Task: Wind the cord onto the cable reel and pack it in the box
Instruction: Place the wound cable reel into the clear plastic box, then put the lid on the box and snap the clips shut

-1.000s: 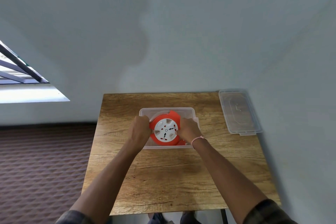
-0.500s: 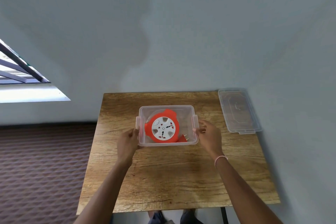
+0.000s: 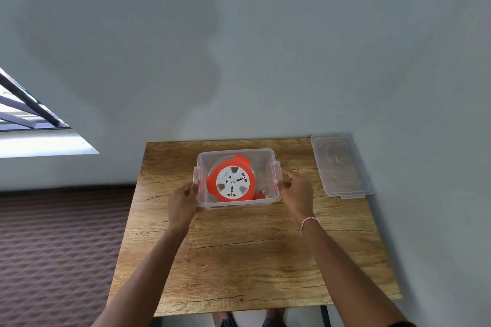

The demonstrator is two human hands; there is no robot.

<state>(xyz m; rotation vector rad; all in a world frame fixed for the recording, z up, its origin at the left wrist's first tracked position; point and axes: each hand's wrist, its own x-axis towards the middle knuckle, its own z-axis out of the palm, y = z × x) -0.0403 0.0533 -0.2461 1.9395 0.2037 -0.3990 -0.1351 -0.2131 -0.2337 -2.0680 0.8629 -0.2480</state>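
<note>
Reel packed, lid not yet on.
The cable reel point(image 3: 231, 181) lies inside the box point(image 3: 265, 153); left hand point(image 3: 183, 200) and right hand point(image 3: 296, 190) fingers grasp the box's sides; lid point(image 3: 341, 164) lies apart on the worktop point(image 3: 255, 260).

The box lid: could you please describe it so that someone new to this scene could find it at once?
Start at the wooden table against the pale wall. Follow its far right edge to the flat, clear plastic lid lying alone there. Unlike the deep clear box mid-table, held between both hands, it is shallow and holds no orange reel.
</note>
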